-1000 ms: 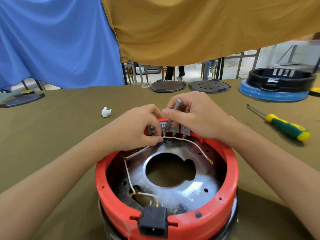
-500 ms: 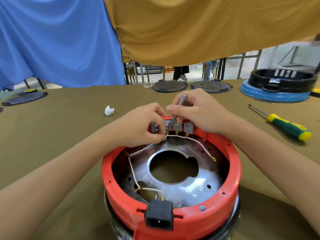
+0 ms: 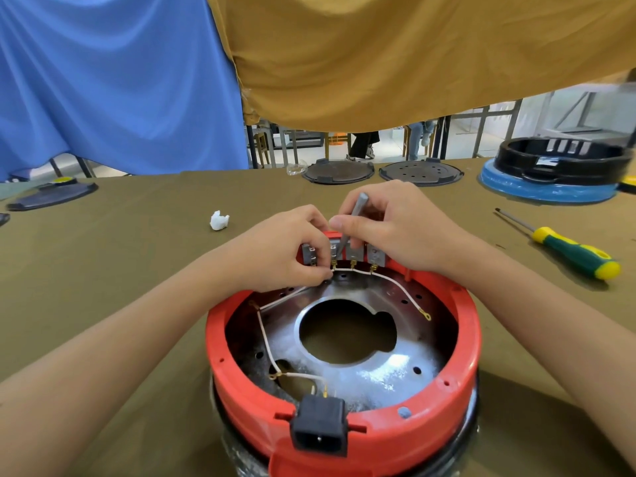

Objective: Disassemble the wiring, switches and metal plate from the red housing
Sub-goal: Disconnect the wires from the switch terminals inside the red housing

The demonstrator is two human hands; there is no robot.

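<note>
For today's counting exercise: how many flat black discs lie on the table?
3: one disc far left, two side by side at the far edge; another may be cropped at the left border.

An olive-clothed table [image 3: 137, 270] bears the red housing [image 3: 461, 366], a screwdriver [image 3: 564, 247] and white scrap [image 3: 219, 220].

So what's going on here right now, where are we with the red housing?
A person is working on the row of switches at the far rim of the red housing. The right hand holds a thin grey tool with its tip down among the switches, while the left hand pinches at the switch row near the white wire. The metal plate and black socket are still in the housing. A screwdriver lies unused on the table.
</note>
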